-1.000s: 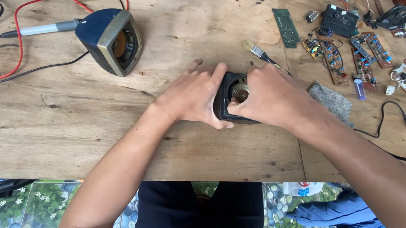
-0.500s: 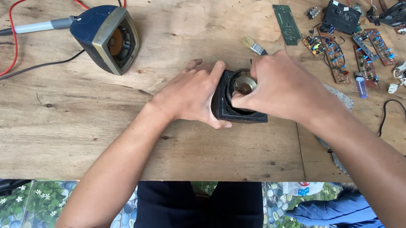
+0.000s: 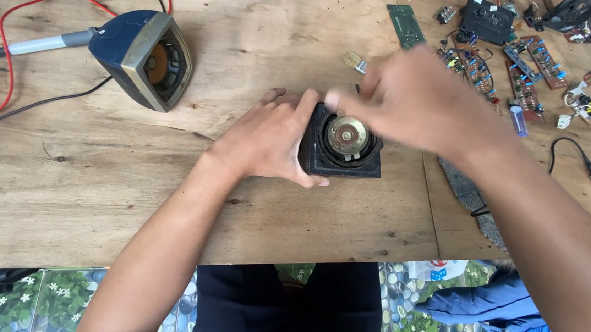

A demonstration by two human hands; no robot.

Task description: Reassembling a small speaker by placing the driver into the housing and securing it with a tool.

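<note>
Firmly brace the black speaker box (image 3: 342, 149) at mid-table with left hand (image 3: 270, 135) wrapped round its side; right hand (image 3: 415, 102), blurred, grip unclear, over the metal magnet (image 3: 346, 131); work gently, squarely.

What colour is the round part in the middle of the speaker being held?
Metallic silver-gold disc inside the black speaker, clearest in the head view.

Small black square speaker box (image 3: 342, 161) with open back, lying on the wooden desk (image 3: 94, 191).
Inside its round opening a grey metal magnet disc (image 3: 347, 132) faces up. The box sits flat near the desk's front edge, its left side covered by a hand, its upper edge partly hidden.
</note>
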